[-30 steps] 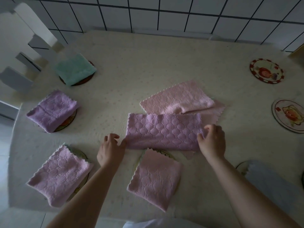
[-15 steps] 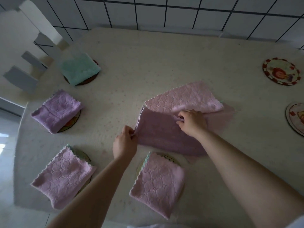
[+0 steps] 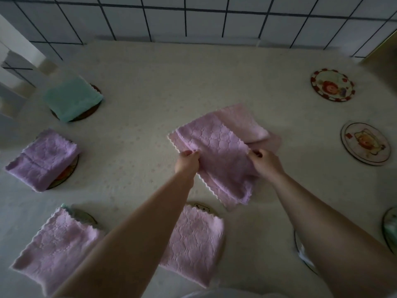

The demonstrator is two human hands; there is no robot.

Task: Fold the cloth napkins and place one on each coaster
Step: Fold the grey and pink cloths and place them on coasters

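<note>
A folded purple napkin (image 3: 217,155) lies tilted at the table's middle. My left hand (image 3: 186,161) pinches its left edge and my right hand (image 3: 265,161) pinches its right edge. Behind it lies a pink napkin (image 3: 245,123), loosely folded. Folded napkins cover coasters on the left: a green napkin (image 3: 72,100), a purple napkin (image 3: 43,159), a pink napkin (image 3: 55,248) and, near the front, another pink napkin (image 3: 193,244). Two bare picture coasters sit at the right, a red-rimmed coaster (image 3: 332,84) and a bear coaster (image 3: 365,143).
The cream tablecloth (image 3: 171,78) runs back to a tiled wall (image 3: 193,18). A white chair back (image 3: 15,61) stands at the far left. Part of a coaster rim (image 3: 388,229) and a white cloth (image 3: 303,252) show at the right edge by my arm.
The long purple napkin has been folded across into a shorter square. My right hand carried its end leftward, then both hands moved to grip the sides. The view shifted down and left.
</note>
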